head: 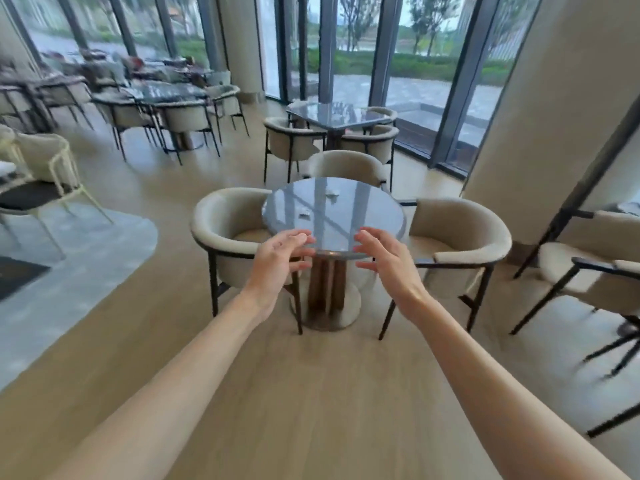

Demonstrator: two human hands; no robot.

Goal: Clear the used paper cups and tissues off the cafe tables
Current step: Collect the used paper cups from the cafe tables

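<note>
Grey polished stone tops the round cafe table (332,216) at the centre of the frame, glossy enough to mirror the window bars. Two small crumpled white tissues lie on it, well apart: one tissue (304,213) toward the left of the top, the other tissue (333,194) farther back near the middle. They are too small and blurred to say more of them.

Both bare arms reach forward from the bottom corners. The left hand (280,259) and the right hand (382,256) hang in the air before the table's near edge, palms turned toward each other, fingers loosely spread and slightly bent, holding nothing and touching nothing.

Three cream tub chairs ring the table: a chair (228,233) on the left, a chair (457,237) on the right, a chair (346,164) behind. Beyond them, in the upper middle, stands a square table (339,114) by the tall windows. The floor is pale wood.
</note>
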